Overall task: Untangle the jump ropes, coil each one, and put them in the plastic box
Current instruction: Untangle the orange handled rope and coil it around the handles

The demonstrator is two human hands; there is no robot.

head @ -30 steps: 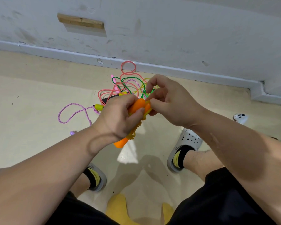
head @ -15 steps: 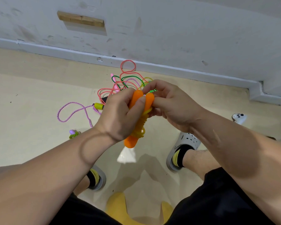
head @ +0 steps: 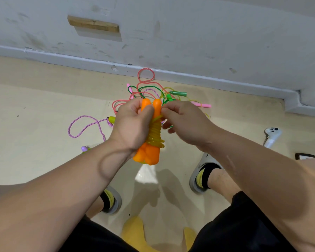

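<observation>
1. The left hand (head: pixel 133 126) is clamped tight round a pair of orange handles (head: pixel 150 154). They're held side by side and pretty much upright, up in the air over the floor (head: pixel 35 142). The tops poke out above the fist and the fat ends stick out below it.
2. A yellow cord (head: pixel 155 133) is wound in snug coils round the middle of both handles, just right of the left palm.
3. The right hand (head: pixel 186 122) is right up against the handles on the other side. Its thumb and forefinger pinch the yellow cord just above the coils, and the other fingers curl loosely underneath.
4. Behind the hands, the rest of the tangle (head: pixel 145 84) sits on the floor by the baseboard (head: pixel 216 82). It's pink, green and yellowish loops all crossed over each other, and one pink loop reaches up onto the baseboard.
5. A green handle (head: pixel 178 93) and a pink handle (head: pixel 202 105) stick out on the right of that pile.
6. A purple rope (head: pixel 84 124) loops off to the left. It runs back toward a yellow handle (head: pixel 112 119) peeking out beside the left hand.
7. A white controller (head: pixel 272 135) lies on the floor far right, well apart from the ropes.
8. Grey clogs (head: pixel 202 171) with black and yellow socks sit on either side below the hands.
</observation>
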